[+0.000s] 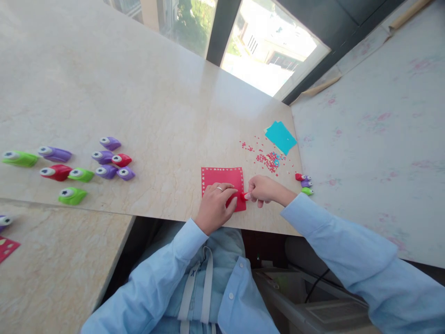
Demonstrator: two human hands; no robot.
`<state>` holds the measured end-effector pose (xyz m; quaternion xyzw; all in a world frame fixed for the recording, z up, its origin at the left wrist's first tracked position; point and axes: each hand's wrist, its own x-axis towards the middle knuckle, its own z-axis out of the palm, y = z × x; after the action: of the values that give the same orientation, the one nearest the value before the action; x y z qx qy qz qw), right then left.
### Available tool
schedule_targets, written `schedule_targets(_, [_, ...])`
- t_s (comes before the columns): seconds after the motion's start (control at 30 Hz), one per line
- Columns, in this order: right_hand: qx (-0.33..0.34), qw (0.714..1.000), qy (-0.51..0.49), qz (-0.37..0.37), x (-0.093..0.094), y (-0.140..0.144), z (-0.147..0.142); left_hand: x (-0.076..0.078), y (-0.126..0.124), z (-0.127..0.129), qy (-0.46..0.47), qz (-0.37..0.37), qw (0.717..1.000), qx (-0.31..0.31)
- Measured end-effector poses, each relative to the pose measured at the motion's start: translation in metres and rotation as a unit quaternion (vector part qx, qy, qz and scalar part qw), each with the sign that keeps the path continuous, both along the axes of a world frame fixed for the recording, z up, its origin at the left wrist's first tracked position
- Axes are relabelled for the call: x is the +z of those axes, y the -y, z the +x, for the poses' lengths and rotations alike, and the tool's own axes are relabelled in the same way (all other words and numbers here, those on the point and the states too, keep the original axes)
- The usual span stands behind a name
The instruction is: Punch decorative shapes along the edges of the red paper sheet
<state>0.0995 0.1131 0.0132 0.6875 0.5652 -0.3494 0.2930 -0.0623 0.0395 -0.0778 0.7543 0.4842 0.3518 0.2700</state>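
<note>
The paper point(222, 178) was red with a border of small pale cut-outs point(222, 169), and the little punch point(244, 196) was red too. I saw red confetti point(267, 162) flecked with blue, turquoise cards point(281, 138), and other punches point(57, 154) in purple, green and red with white tops. The tabletop point(167, 116) was cream, faintly veined; the wall point(365, 139), white with pink flowers.

Bright daylight from the overexposed window point(271, 51) — soft pale glare across the tabletop point(194, 97).

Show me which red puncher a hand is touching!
The red puncher on the right edge of the red paper, touched by the right hand; the other red punchers lie apart, untouched.
</note>
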Motion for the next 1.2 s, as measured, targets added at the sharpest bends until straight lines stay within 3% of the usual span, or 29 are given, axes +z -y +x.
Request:
schedule_targets(0.4, [0.032,0.998,0.007,0.060,-0.008,0.006,0.003,0.002,0.000,0.001,0.066,-0.010,0.998,0.021])
schedule_targets(0.8, [-0.035,0.995,-0.053,0.071,-0.014,0.011,0.013,0.003,0.000,0.000,0.082,-0.016,0.996,0.023])
schedule_targets(1.07, [-0.068,0.977,-0.157,0.130,-0.018,0.029,0.027,0.002,-0.001,0.001,0.062,-0.022,0.998,0.019])
schedule_targets(1.2, [-0.071,0.953,-0.225,0.190,-0.024,0.044,0.039,0.002,-0.001,0.001,0.055,-0.024,0.998,0.020])
